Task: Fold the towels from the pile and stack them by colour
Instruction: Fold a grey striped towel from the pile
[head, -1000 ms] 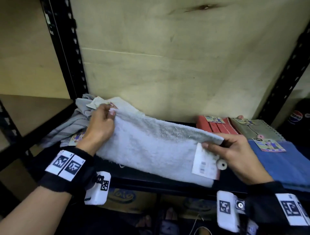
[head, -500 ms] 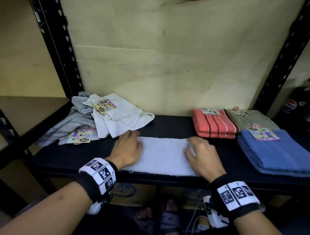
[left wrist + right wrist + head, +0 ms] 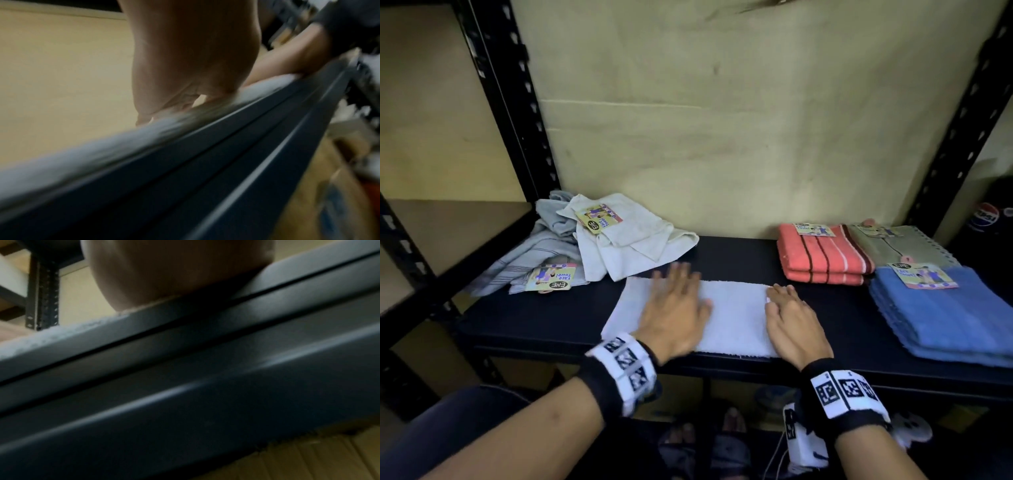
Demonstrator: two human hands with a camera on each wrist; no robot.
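Observation:
A white towel (image 3: 736, 317), folded into a long strip, lies flat at the front of the black shelf (image 3: 739, 251). My left hand (image 3: 676, 310) lies palm down with spread fingers on the strip's left half, blurred by motion. At the strip's right end my right hand (image 3: 792, 320) presses flat. In the left wrist view the palm (image 3: 193, 61) sits on the towel's fuzzy edge (image 3: 102, 152). An unfolded pile of white (image 3: 626, 236) and grey towels (image 3: 541, 246) sits at the back left.
Folded stacks stand on the right: coral striped towels (image 3: 822, 255), a grey-green towel (image 3: 900, 245) behind, blue towels (image 3: 941, 311) in front. Black slotted uprights (image 3: 517, 102) frame the shelf against a plywood back. A Pepsi bottle (image 3: 984, 216) is at far right.
A second ago both hands held the white towel up by its top corners. It was then laid on the shelf as a folded strip, and my left hand has since slid rightward along it.

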